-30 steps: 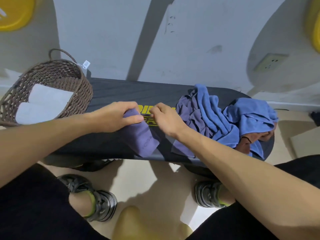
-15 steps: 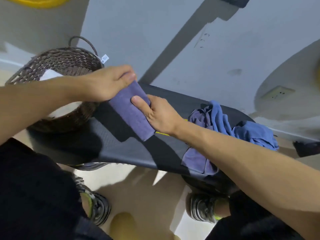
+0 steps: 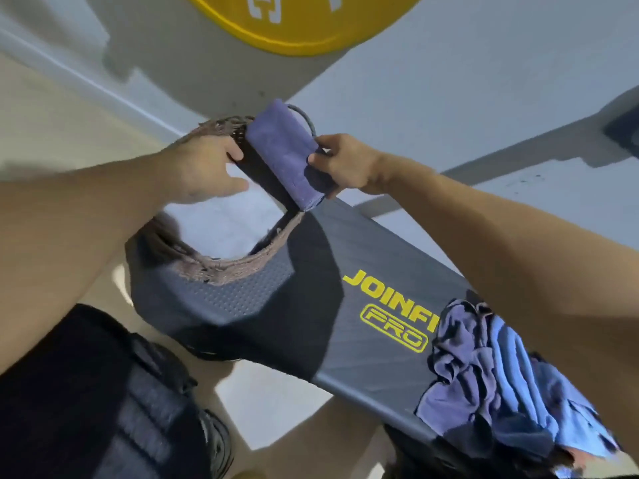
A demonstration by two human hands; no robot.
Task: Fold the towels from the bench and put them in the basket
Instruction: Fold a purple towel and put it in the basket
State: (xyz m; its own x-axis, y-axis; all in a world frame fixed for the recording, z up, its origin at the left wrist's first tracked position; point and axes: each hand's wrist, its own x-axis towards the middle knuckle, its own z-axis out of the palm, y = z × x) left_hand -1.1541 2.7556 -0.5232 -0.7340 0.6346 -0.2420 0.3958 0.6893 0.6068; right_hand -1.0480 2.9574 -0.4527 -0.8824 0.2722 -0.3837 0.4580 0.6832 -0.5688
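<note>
A folded purple towel (image 3: 283,150) hangs over the far rim of the brown wicker basket (image 3: 235,267), which stands at the left end of the dark bench (image 3: 363,257). My right hand (image 3: 345,164) grips the towel's near right end. My left hand (image 3: 207,167) hovers over the basket's opening just left of the towel, fingers loosely spread and off the cloth. White folded towels (image 3: 224,226) lie inside the basket. A heap of unfolded purple and blue towels (image 3: 501,382) sits on the bench's right end.
A yellow weight plate (image 3: 297,25) leans against the grey wall behind the basket. My legs in black shorts (image 3: 86,402) and a shoe (image 3: 214,440) are below the bench's front edge. The bench carries yellow lettering (image 3: 390,305).
The folded purple towel has risen off the bench and moved left over the basket. My left hand has let go of it; my right hand still carries it. The view swung left.
</note>
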